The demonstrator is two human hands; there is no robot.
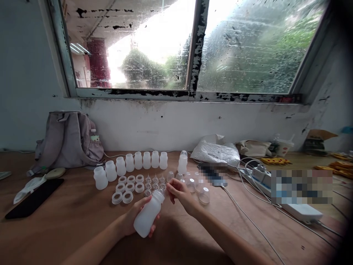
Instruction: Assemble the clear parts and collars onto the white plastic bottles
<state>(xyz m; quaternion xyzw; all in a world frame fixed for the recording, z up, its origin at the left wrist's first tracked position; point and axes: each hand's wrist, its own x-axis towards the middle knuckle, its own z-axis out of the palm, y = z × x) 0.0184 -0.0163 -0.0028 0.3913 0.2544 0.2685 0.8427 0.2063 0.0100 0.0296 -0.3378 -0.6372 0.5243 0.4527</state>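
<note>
My left hand [131,220] is wrapped round a translucent white bottle [149,214], held tilted above the wooden table [71,221] with its mouth toward the upper right. My right hand [178,192] is at the bottle's mouth, fingers pinched together on something small I cannot make out. Just beyond lie white screw rings [128,187], small clear nipples [154,181] and clear caps [203,194]. A curved row of several empty bottles [129,163] stands behind them, and one assembled bottle [182,162] stands upright to the right.
A grey backpack [67,140] leans on the wall at the left, a black phone [34,198] lies flat before it. At the right are a white plastic bag [216,151], a power strip [260,173] with cables, a white adapter [302,212] and yellow parts [275,161].
</note>
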